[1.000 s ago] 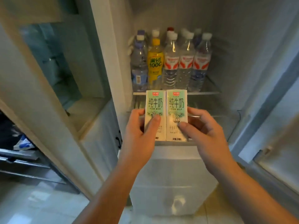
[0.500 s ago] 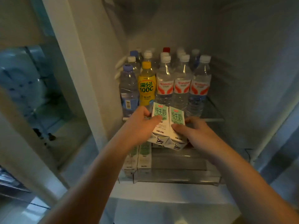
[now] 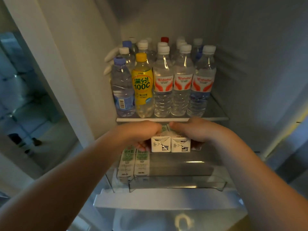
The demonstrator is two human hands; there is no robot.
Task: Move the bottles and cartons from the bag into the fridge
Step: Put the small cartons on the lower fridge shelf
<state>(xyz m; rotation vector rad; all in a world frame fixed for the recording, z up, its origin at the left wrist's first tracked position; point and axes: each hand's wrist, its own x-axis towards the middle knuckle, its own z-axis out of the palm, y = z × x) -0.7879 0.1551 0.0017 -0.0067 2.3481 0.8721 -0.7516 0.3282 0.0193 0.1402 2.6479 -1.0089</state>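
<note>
The left hand (image 3: 141,133) and right hand (image 3: 195,130) are clamping two cartons (image 3: 160,145) together mid-frame, risking one slipping loose and tumbling into the drawer (image 3: 176,183) below.

On the smooth glass shelf (image 3: 216,112) stand clear ribbed plastic water bottles (image 3: 181,97) with glossy red-and-white film labels, and a glossy yellow-labelled plastic bottle (image 3: 142,85). Just below the shelf, two white paperboard milk cartons (image 3: 160,145) show matt folded bottoms. Under them the transparent plastic drawer (image 3: 176,183) is smooth and shiny.
</note>
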